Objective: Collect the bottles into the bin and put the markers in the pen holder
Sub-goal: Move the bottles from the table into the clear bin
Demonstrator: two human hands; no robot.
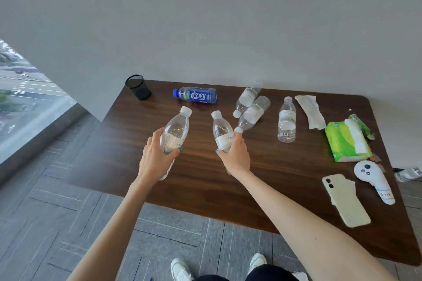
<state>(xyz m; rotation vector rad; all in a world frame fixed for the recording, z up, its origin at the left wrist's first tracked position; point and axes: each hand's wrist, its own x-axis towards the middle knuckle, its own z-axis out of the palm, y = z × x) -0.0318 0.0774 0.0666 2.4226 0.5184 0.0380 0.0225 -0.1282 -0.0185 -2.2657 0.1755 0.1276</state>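
Over the near half of the dark wooden table (205, 194), both hands are busy. Left hand (157, 157) is wrapped around the lower body of a clear water bottle (175, 131) with a white cap, tilted so the cap points away. Right hand (235, 155) grips a second clear bottle (220, 131) around its label, also cap-away. So both fists are closed on bottles, and the two bottles are held apart from each other.

Off to the right near the edge there's a cream phone (346, 201) lying flat and a white controller (374, 180) just beside it, with a green tissue pack (344, 141) behind them.

Right by the right hand's fingertips is the cap of the nearer lying bottle (253, 113), which rests against the farther lying bottle (247, 98). An upright bottle (287, 121) stands to their right, next to a crumpled paper towel (310, 110).

At the back, a blue bottle (196, 95) lies on its side, and the black mesh pen holder (137, 86) stands on the far left corner.
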